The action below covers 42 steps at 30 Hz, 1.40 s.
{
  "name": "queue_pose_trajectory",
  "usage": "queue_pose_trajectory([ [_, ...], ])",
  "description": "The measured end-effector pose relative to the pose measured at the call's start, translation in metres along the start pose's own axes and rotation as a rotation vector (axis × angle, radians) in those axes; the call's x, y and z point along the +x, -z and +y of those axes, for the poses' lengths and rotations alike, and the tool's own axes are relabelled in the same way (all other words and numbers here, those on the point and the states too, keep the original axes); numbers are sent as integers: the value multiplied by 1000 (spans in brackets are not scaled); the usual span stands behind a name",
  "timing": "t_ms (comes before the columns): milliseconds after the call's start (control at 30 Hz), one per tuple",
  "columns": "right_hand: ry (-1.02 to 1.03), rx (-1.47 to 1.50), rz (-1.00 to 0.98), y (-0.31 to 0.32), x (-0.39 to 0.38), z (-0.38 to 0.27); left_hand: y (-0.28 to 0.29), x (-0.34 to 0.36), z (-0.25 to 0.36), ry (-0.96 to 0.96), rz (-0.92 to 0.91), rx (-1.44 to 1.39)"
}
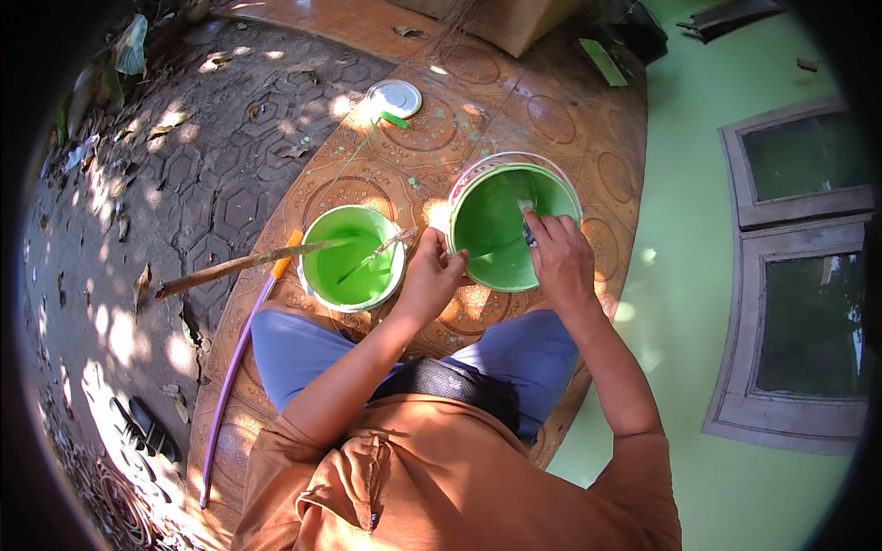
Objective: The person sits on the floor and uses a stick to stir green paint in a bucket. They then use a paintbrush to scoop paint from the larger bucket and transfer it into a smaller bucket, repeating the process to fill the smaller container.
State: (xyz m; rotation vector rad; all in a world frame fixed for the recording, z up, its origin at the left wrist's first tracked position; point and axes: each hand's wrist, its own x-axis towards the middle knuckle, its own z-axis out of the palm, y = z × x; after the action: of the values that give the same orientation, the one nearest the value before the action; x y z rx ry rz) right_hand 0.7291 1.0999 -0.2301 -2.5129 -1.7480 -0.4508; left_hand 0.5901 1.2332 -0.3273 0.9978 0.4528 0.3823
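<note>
The larger bucket [487,216], coated inside with green paint, stands before me. My left hand [436,271] grips its left rim. My right hand [560,253] is inside its right part, closed on a small white-and-dark object [527,230], perhaps a rag or tool, partly hidden by my fingers. Left of it stands a smaller bucket [335,280] of bright green paint, with a long wooden stick [220,271] and a paint-spattered thinner stick [390,241] resting across it.
A round lid [395,96] and small green item [394,119] lie ahead. A purple pole [230,395] lies left. Beside the patterned tile ledge [597,165] are leaf-strewn paving [220,138], sandals [142,427] and a green wall [680,275] with a window [799,321].
</note>
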Motion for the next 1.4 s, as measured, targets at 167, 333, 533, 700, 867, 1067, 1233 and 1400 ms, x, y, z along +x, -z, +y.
queue_pose_trajectory([
  [167, -145, -141, -53, -4, -11, -9, 0, 1, -11, -49, 42, 18],
  [333, -173, -102, -168, -4, -20, -22, -6, 0, -7, -97, 62, -69],
  [533, -254, 49, -229, -2, -21, -30, 0, 1, -20, -95, 24, -87],
  [700, -186, 189, -244, 0, -24, -27, 3, 2, -23, -76, -11, -91],
  [867, -265, 241, -163, 15, -14, -12, 5, 3, -21, -71, -58, -106],
  [1067, -241, 110, -223, 17, -7, -20, 3, 5, -18, -109, -70, -129],
  [1233, -184, 171, -209, 15, -9, -29, 4, 8, -11, -142, -28, -130],
  [1400, -144, 153, -89, 23, 6, -28, 9, 7, 7, -110, -1, -93],
])
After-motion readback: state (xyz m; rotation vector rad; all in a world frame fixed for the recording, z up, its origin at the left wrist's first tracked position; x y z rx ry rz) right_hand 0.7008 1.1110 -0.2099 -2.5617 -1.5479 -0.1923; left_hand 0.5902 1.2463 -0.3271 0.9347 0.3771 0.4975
